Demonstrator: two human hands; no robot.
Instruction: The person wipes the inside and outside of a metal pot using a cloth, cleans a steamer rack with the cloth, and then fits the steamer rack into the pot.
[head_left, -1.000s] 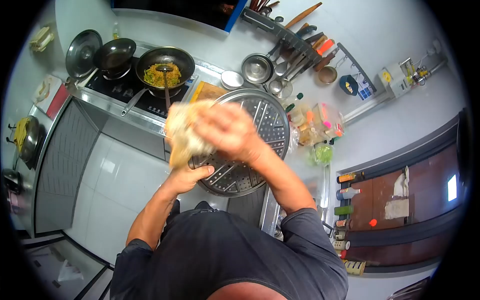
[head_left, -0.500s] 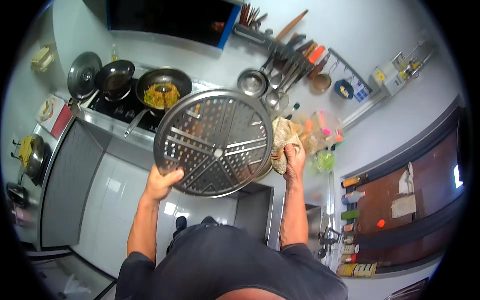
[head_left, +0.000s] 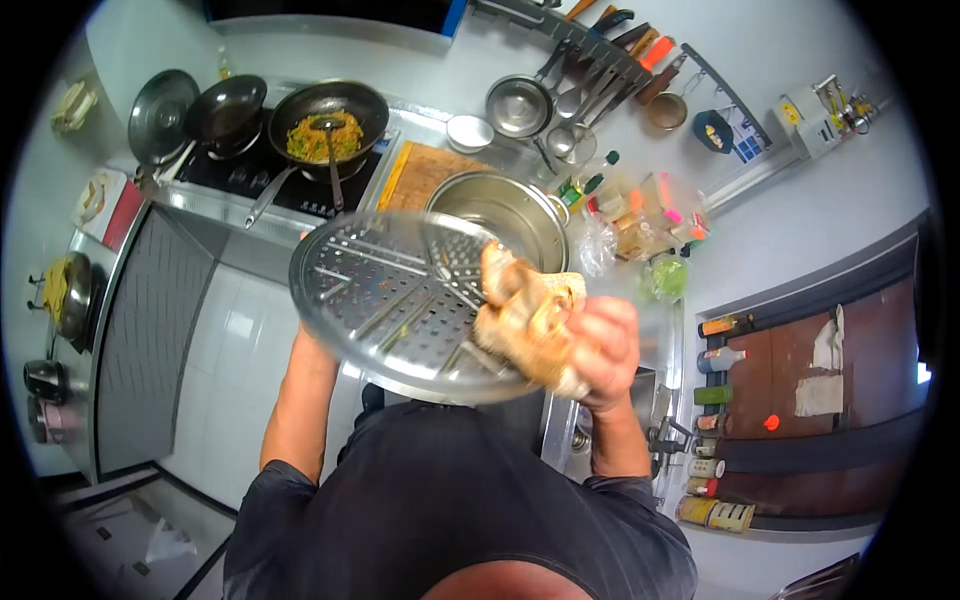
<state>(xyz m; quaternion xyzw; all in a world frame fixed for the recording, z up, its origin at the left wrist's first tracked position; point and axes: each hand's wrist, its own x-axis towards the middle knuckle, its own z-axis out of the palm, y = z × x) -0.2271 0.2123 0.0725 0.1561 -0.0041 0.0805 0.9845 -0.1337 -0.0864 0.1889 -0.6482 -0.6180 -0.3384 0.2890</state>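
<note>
A round perforated metal steamer tray (head_left: 385,300) is tilted in front of my body, blurred by motion. My left hand (head_left: 308,352) supports it at the left edge; most of its fingers are hidden behind the tray. My right hand (head_left: 606,345) is closed around a crumpled tan cloth (head_left: 535,325), which lies against the right part of the tray's upper face. Just beyond the tray, a large steel pot (head_left: 540,215) stands uncovered on the counter, partly covered from view by the tray.
On the stove, a wok (head_left: 372,112) holds shredded food and a spatula (head_left: 334,170). A wooden cutting board (head_left: 425,172) and a white bowl (head_left: 469,132) are beside the pot. Ladles and knives hang on a wall rack (head_left: 600,65). The sink (head_left: 580,435) is at the right.
The tray has been lowered and tipped flatter, bringing the pot and cutting board into view. My right hand has moved the cloth from the tray's right rim onto its face.
</note>
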